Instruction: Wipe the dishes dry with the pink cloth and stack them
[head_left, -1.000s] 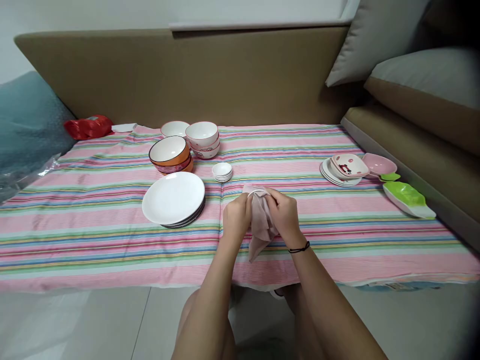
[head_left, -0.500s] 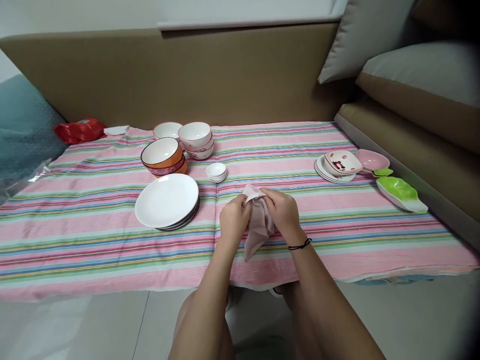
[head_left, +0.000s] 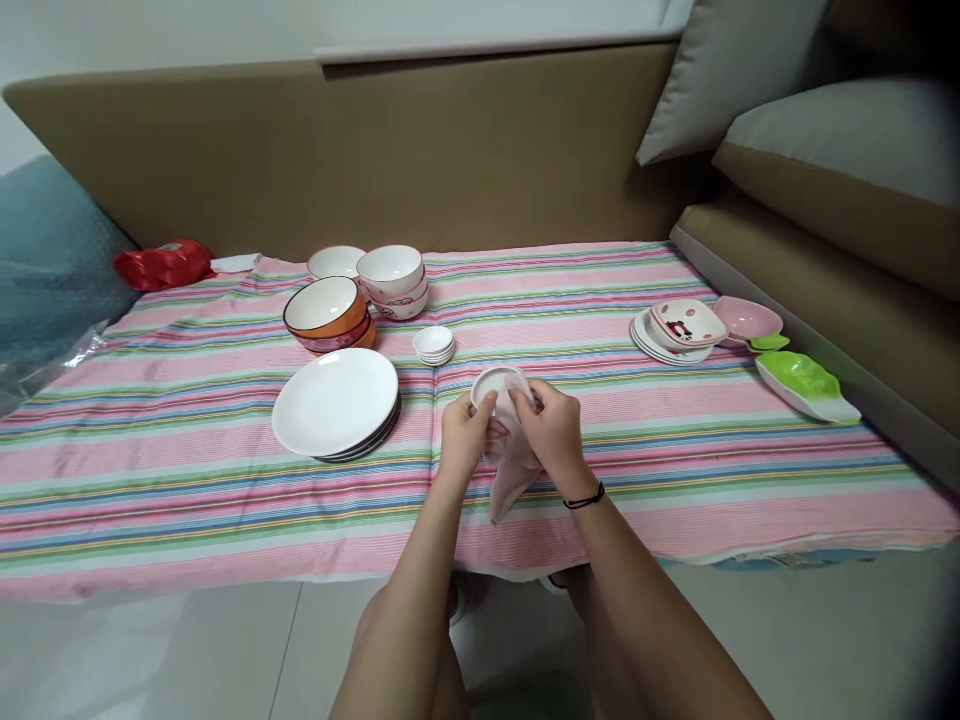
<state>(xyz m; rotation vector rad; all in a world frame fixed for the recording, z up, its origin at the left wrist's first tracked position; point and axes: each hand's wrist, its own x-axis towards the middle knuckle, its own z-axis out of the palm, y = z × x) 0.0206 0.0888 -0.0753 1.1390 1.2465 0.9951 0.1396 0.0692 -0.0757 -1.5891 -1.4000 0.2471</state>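
Note:
A small white dish (head_left: 491, 379) is held up over the striped cloth by my left hand (head_left: 465, 430), thumb on its rim. My right hand (head_left: 553, 425) is closed on a pale pink cloth (head_left: 517, 462), pressing it against the dish's right side. The cloth hangs down below both hands and hides part of the dish. Just beyond my left hand stands a stack of small white dishes (head_left: 433, 342). To the left lies a stack of plates (head_left: 335, 402), the top one white.
Stacked bowls (head_left: 324, 305) and more bowls (head_left: 390, 268) stand at the back left. On the right are a strawberry-patterned bowl (head_left: 688, 322) on small plates, a pink dish (head_left: 748, 318) and a green leaf-shaped dish (head_left: 802, 380). A red bundle (head_left: 163, 265) lies far left.
The dish's white rim and inside now show, where the cloth covered them before. My right hand has shifted slightly left, with the cloth pulled to the dish's right side.

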